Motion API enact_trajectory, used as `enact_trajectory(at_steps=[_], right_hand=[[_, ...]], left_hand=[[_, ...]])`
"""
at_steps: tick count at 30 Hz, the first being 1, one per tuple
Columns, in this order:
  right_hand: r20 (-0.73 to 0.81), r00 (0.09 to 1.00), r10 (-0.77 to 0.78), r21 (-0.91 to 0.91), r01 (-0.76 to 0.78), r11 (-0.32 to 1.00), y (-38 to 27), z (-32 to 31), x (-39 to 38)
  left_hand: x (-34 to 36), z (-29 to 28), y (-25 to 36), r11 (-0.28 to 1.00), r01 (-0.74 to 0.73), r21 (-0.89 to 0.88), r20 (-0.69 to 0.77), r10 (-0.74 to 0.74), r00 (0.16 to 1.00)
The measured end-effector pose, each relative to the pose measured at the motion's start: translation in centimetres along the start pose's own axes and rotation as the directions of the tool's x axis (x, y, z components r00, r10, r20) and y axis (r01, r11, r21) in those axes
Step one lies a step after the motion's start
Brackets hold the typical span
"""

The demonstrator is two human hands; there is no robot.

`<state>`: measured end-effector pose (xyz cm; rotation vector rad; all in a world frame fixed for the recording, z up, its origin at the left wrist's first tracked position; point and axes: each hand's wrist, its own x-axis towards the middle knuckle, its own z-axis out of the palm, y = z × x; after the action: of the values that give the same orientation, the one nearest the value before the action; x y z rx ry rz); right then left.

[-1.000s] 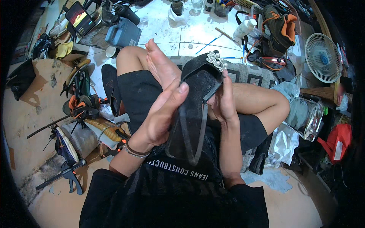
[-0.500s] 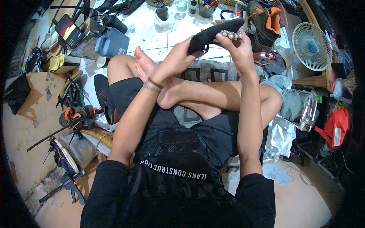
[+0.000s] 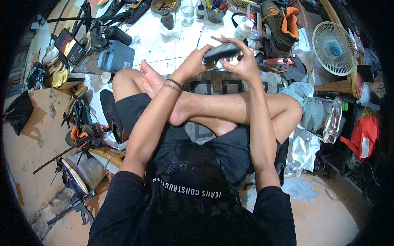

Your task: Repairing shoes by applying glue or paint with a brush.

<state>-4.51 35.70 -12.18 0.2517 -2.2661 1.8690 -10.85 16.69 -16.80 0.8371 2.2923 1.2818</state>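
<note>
Above my crossed legs I hold a black shoe [image 3: 222,52] with both hands, turned so that much of its length is foreshortened. My left hand [image 3: 194,64] is closed round its left end. At the other end my right hand [image 3: 243,61] grips it, thumb below and fingers above. A shiny patch shows near my right thumb, but the beads there are mostly hidden now. Below my hands lies a patterned grey cushion [image 3: 197,87].
Ahead on the tiles stand a dark bottle [image 3: 167,19], a glass [image 3: 187,16] and a white bottle [image 3: 243,29]. To the right are a boot [image 3: 279,30] and a round white slatted object [image 3: 335,49]. A blue-grey jerrycan [image 3: 116,56] and a phone [image 3: 69,44] stand left.
The shoe has come lower and to the left, and has been turned, hiding most of its pearl-like beads. My right hand moved down and left with it. The white bottle shows more plainly.
</note>
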Motion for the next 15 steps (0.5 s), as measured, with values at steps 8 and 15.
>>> enact_trajectory(at_steps=[8, 15], right_hand=[[0.021, 0.991, -0.129, 0.015, 0.129, 0.992, 0.2, 0.0, -1.0], [-0.120, 0.993, 0.012, 0.238, 0.017, 0.971, -2.6, -0.7, -0.5]], left_hand=[[-0.7, 1.0, -0.8, 0.975, -0.219, -0.030, -0.118, 0.214, 0.970], [-1.0, -0.6, 3.7, 0.997, -0.039, 0.064, 0.048, 0.036, 0.998]])
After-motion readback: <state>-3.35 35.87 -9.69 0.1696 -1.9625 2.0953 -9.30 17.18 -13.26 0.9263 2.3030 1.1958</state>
